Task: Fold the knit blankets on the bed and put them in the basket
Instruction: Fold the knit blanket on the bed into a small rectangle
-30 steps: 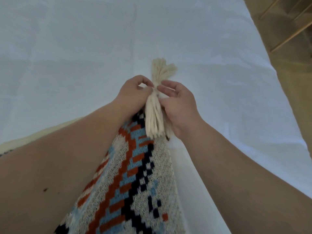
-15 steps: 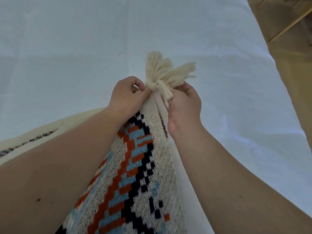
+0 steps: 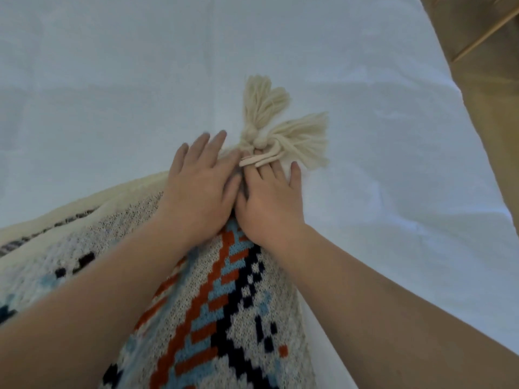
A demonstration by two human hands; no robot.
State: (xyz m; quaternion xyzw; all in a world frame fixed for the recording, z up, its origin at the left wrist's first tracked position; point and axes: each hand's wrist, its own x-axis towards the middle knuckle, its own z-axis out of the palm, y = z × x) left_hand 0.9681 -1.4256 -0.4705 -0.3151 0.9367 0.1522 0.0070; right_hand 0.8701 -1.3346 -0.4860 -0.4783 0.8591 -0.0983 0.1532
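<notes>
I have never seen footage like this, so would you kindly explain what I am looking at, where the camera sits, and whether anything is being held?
There is no machine here: a person wears one camera on the head, looking down at their own bare arms. The left hand and right hand lie flat with straight fingers, pressing down a corner of a cream knit blanket with orange, blue and navy pattern. Nothing is gripped. Two cream yarn tassels fan out beyond the fingertips. Everything rests on a white bed sheet. No basket is visible.
</notes>
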